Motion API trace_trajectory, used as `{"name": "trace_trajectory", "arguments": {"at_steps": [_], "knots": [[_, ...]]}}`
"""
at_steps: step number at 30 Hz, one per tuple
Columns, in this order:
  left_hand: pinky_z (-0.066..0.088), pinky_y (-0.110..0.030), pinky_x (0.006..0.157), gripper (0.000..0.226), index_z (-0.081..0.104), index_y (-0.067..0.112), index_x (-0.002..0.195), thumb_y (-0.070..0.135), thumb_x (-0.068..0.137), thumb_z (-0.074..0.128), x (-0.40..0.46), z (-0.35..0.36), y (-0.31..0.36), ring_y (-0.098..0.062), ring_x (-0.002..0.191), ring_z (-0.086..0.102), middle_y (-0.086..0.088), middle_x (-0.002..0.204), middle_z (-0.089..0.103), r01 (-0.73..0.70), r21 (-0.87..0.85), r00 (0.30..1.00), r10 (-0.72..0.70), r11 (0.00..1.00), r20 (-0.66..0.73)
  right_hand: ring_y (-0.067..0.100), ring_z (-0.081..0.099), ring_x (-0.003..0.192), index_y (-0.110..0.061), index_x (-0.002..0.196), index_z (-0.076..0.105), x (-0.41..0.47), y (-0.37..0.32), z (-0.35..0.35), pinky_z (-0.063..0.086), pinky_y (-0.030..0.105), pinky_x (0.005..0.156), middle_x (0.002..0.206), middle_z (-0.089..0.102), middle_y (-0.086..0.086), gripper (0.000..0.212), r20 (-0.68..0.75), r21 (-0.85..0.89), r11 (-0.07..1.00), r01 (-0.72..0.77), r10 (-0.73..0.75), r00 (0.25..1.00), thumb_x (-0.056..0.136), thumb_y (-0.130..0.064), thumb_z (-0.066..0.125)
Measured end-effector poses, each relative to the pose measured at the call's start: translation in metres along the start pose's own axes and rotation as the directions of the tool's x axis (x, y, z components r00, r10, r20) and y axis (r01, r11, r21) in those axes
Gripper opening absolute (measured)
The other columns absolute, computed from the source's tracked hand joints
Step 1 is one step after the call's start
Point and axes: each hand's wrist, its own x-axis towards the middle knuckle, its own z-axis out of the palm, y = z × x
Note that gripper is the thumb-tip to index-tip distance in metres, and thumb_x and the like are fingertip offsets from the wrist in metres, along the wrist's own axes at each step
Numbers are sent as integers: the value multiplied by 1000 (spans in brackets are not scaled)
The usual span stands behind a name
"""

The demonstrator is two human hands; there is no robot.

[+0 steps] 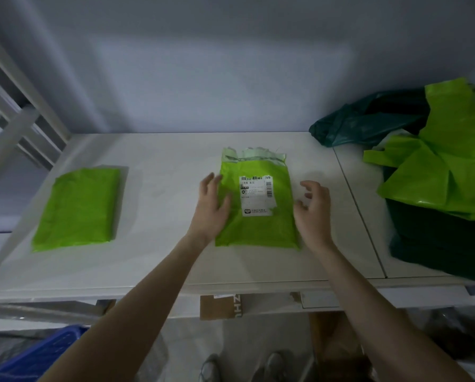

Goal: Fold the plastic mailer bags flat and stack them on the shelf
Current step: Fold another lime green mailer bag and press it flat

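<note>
A lime-green mailer bag with a white shipping label and a torn top edge lies flat in the middle of the white shelf. My left hand rests flat on the bag's left edge, fingers spread. Just off the bag's right edge hovers my right hand, fingers curled and apart, holding nothing. A folded stack of green bags lies at the left of the shelf.
A loose heap of lime-green and dark green bags fills the shelf's right end. White shelf posts stand at the left. Below the shelf are a cardboard box and a blue crate.
</note>
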Motion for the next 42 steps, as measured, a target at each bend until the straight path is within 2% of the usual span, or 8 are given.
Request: {"name": "trace_trajectory", "arguments": {"at_steps": [5, 11, 19, 23, 30, 34, 37, 42], "knots": [[54, -41, 85, 43, 50, 7, 128, 23, 89, 61, 29, -13, -2, -26, 84, 65, -11, 114, 61, 272, -87, 954, -280, 958, -107, 24, 60, 92, -4, 119, 57, 28, -5, -11, 41, 24, 79, 105, 65, 13, 36, 121, -93, 967, -238, 249, 961, 84, -14, 63], [48, -12, 43, 22, 66, 1, 106, 8, 85, 66, 43, -9, 6, 0, 32, 50, -6, 70, 60, 453, -351, 870, -492, 820, -26, 28, 63, 80, -6, 98, 67, 54, -11, 2, 55, 38, 77, 94, 68, 15, 24, 187, -119, 897, -425, 441, 878, 75, -12, 72], [56, -16, 72, 5, 66, 1, 85, -3, 83, 63, 42, -8, 6, -16, 70, 63, -7, 71, 67, 377, -638, 906, -410, 671, 104, 17, 58, 45, 2, 95, 61, 63, -12, 0, 48, 17, 39, 81, 59, 15, 12, 299, 128, 855, -503, 450, 841, 84, 6, 61], [57, -19, 70, 14, 58, -1, 103, 3, 92, 50, 47, -4, 13, -16, 72, 68, -12, 89, 65, 395, -691, 893, -430, 606, 133, 12, 62, 41, -7, 86, 48, 67, -15, 5, 52, 19, 45, 90, 55, 17, 20, 298, 358, 758, -546, 461, 836, 87, 12, 40], [53, -25, 82, 42, 57, 1, 110, 31, 98, 30, 56, -3, 14, -20, 79, 66, -12, 100, 63, 457, -723, 867, -443, 518, 230, 22, 61, 66, -9, 95, 59, 72, -23, 2, 52, 29, 62, 91, 59, 10, 29, 429, 458, 609, -648, 487, 761, 93, -30, 38], [50, -28, 89, 45, 62, 8, 95, 37, 100, 28, 56, -2, 16, -19, 83, 62, -8, 92, 64, 461, -667, 873, -434, 585, 222, 25, 63, 79, -17, 91, 61, 74, -20, 2, 53, 31, 71, 93, 63, 10, 38, 466, 471, 598, -648, 455, 759, 97, -44, 35], [48, -29, 80, 36, 59, 16, 74, 36, 98, 41, 53, -7, 15, -16, 74, 57, 1, 74, 59, 417, -510, 908, -367, 752, 202, 27, 62, 88, -13, 95, 64, 72, -19, 1, 52, 29, 75, 90, 64, 9, 17, 467, 436, 671, -600, 401, 788, 93, -17, 47], [49, -12, 62, 18, 57, 7, 99, 3, 83, 66, 43, -10, 15, -13, 76, 57, -2, 90, 57, 261, -319, 953, -192, 911, 232, 22, 57, 78, -10, 83, 58, 65, -13, -3, 48, 25, 64, 87, 57, 9, 23, 467, 348, 779, -522, 339, 817, 74, 10, 65]]}}
